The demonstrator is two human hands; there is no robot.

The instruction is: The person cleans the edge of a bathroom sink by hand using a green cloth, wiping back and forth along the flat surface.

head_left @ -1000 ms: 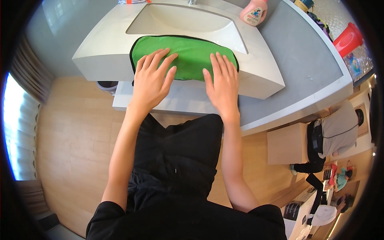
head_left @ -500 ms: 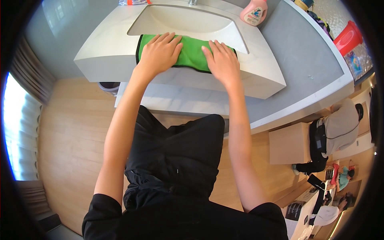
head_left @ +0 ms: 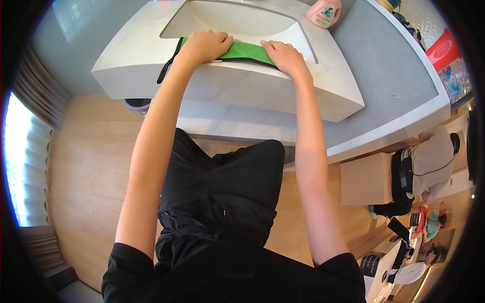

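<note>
Green cloth (head_left: 246,50) with a black trim lies folded into a narrow strip along the front lip of the white basin (head_left: 323,96), at about twelve o'clock in my view. From where I watch, my left hand (head_left: 204,45) rests palm down on the cloth's left end, fingers laid close together and pointing toward one o'clock, flat against the fabric rather than pinching it. My right hand (head_left: 283,54) presses on the right end, fingers also side by side and pointing toward eleven o'clock, so the two hands sit near each other with a short stretch of green showing between them. A loose black strap (head_left: 166,65) from the cloth hangs down over the basin's outer face at about eleven o'clock.

Behind the cloth the hollow of the basin holds nothing that I can make out; its far end runs out of the frame. A pink bottle (head_left: 324,13) stands on the grey counter (head_left: 389,76) just beside the basin's back right corner, at one o'clock. A red object (head_left: 443,49) sits at the counter's far edge, at two o'clock, and I cannot tell what it is. Below the basin's left corner, at ten o'clock, the rim of a grey bin (head_left: 137,105) peeks out; its inside is hidden.
</note>
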